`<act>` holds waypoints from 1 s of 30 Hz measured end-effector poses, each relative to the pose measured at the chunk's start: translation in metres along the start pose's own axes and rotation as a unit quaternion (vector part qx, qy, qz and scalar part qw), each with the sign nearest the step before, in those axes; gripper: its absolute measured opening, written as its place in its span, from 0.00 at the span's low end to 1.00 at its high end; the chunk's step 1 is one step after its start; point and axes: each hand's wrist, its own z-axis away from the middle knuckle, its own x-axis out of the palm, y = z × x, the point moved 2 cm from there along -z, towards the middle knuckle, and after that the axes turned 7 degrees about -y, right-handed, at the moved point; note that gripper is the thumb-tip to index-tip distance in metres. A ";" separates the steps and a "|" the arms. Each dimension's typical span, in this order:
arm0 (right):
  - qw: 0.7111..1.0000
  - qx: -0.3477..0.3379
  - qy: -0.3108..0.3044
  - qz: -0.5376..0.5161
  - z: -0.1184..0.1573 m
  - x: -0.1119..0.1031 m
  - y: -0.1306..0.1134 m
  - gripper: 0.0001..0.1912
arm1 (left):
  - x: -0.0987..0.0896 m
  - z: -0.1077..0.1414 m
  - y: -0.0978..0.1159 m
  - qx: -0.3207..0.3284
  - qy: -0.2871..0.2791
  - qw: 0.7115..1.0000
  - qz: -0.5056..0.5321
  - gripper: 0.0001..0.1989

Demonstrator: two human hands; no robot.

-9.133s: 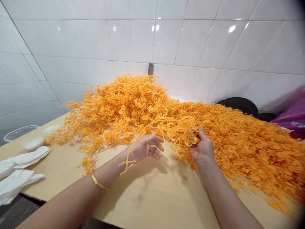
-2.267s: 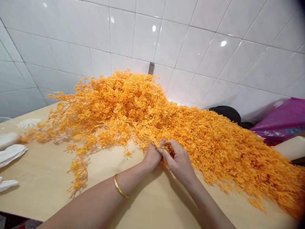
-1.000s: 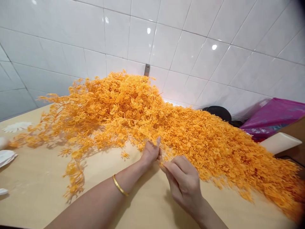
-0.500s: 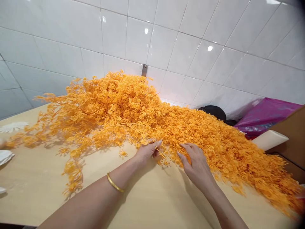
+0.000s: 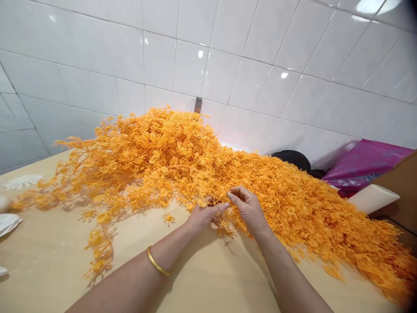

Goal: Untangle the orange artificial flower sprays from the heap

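A big heap of orange artificial flower sprigs [image 5: 169,143] spreads over the pale table. At its front edge my left hand [image 5: 206,215], with a gold bangle at the wrist, is closed on an orange flower sprig [image 5: 226,224] whose small blossoms hang below the fingers. Thumb and forefinger of my right hand [image 5: 249,208] pinch at the same sprig from the right; the exact spot between the fingertips is too small to make out. One loose orange blossom [image 5: 168,218] lies on the tabletop left of my hands.
White petal-like pieces [image 5: 22,181] lie at the table's left side. Behind the heap rises a tiled wall [image 5: 195,65]. Toward the right are a black round object [image 5: 293,160], a purple plastic bag [image 5: 365,165], a cream-coloured block [image 5: 374,198] and brown cardboard [image 5: 402,182].
My right hand has moved left to my left hand, and its spread fingers have closed into a pinch. My left hand stays on the sprig. The view has tilted up slightly.
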 end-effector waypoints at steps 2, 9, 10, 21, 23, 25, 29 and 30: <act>1.000 0.008 0.005 -0.024 0.000 0.001 0.001 0.09 | -0.003 -0.004 -0.001 0.019 0.044 0.995 0.083 0.12; 0.976 0.077 0.130 -0.156 -0.010 -0.008 0.016 0.12 | -0.006 -0.011 0.000 -0.013 0.101 0.975 0.197 0.09; 0.970 0.086 0.152 -0.169 -0.012 -0.009 0.019 0.13 | -0.006 -0.011 0.001 -0.019 0.099 0.975 0.198 0.10; 0.957 0.013 0.290 0.006 -0.011 -0.032 0.032 0.11 | -0.013 -0.013 0.004 -0.051 0.015 0.986 0.157 0.15; 0.949 -0.027 0.285 0.133 -0.008 -0.031 0.026 0.09 | -0.012 -0.013 0.003 -0.042 0.006 0.986 0.159 0.14; 0.933 -0.077 0.261 0.234 -0.004 -0.026 0.017 0.06 | -0.011 -0.014 0.003 -0.035 -0.006 0.985 0.167 0.13; 0.926 -0.173 0.204 0.265 0.007 -0.008 -0.004 0.04 | -0.011 -0.013 0.003 -0.038 0.003 0.986 0.160 0.11; 0.931 -0.193 0.183 0.251 0.010 -0.003 -0.009 0.04 | -0.011 -0.013 0.003 -0.043 0.010 0.987 0.155 0.10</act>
